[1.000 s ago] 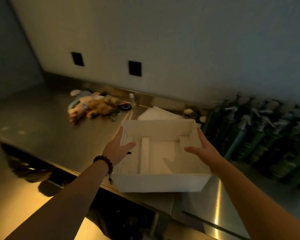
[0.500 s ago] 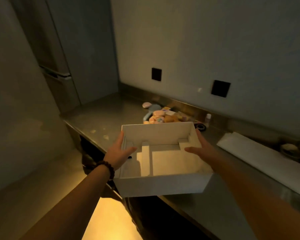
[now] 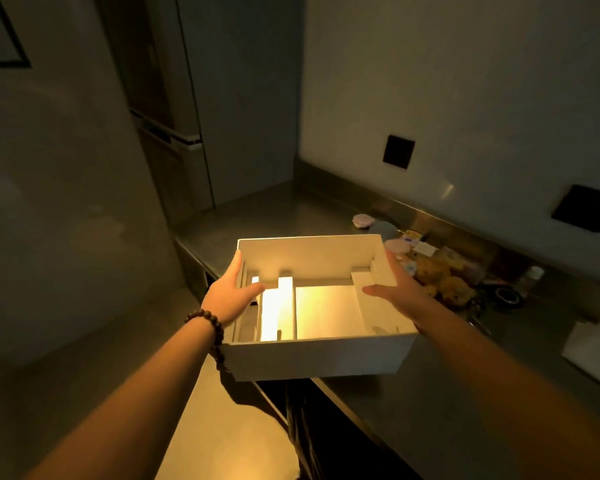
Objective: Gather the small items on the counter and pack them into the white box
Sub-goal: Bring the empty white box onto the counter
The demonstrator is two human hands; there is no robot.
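On the far left there is a big grey wall, and next to it a tall cupboard in the dark.

The left hand has a bead bracelet on its wrist. This hand grips the left wall of the white box. The thumb hooks over the wall and points inside. The other fingers lie flat on the outside.

The white box is in the middle, held up in the air by both hands. Its back part is over the front edge of the steel counter, near the counter's left end. Its front part sticks out past that edge, over the floor. The box is open on top. Inside are white card walls that split it into little parts, with a thin part on the left and a wide part in the middle. No small things can be seen in it. Warm yellow light shines on the bottom.

The right hand grips the right wall of the box the same way, thumb inside and fingers outside.

Just past the right hand, a pile of small items lies near the back edge of the counter. Some are pink, some yellow and fuzzy. A round black thing lies just right of the pile. A folded white cloth lies at the right edge of the view.

On the wall above are two black squares.
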